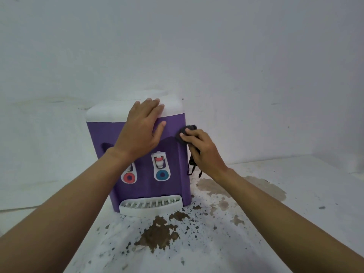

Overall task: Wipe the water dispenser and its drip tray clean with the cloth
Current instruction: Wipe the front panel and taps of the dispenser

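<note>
A purple water dispenser (106, 134) with a white top stands on a white surface against the wall. Its white slotted drip tray (150, 205) juts out at the bottom front, below a red tap and a blue tap (161, 164). My left hand (140, 129) lies flat over the top front edge, fingers straight on the white lid. My right hand (202, 150) grips a dark cloth (184, 133) and presses it against the dispenser's upper right front corner. Part of the cloth hangs down behind that hand.
The white surface (295, 203) in front of and right of the dispenser has brown patches of peeled paint and dark specks (157, 233). A plain white wall rises behind.
</note>
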